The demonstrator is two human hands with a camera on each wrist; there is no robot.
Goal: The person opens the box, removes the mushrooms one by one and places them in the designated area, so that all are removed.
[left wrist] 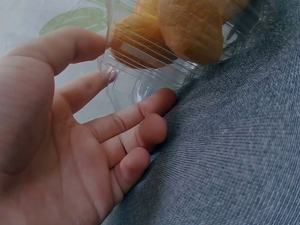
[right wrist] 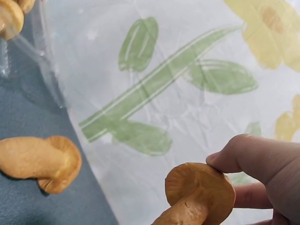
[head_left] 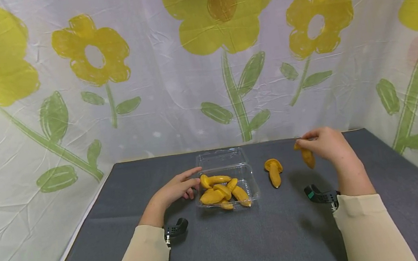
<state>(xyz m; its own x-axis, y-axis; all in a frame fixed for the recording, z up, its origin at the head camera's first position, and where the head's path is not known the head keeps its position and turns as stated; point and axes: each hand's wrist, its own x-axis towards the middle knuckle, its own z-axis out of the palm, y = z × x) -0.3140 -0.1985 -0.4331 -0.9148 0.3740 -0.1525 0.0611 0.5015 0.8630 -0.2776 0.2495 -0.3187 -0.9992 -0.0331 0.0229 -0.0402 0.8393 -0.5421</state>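
Observation:
A clear plastic clamshell box stands on the table with its lid folded back. Several orange-yellow mushrooms lie inside it. My left hand rests against the box's left side, its thumb and forefinger at the rim and its other fingers loosely bent beside the wall. To the right of the box, one mushroom lies on the table, cap to the back. Above the table farther right, my right hand pinches another mushroom by its cap, stem hanging down.
Dark grey cloth covers the table. A pale curtain painted with yellow flowers hangs behind and along both sides. Each wrist wears a black strap.

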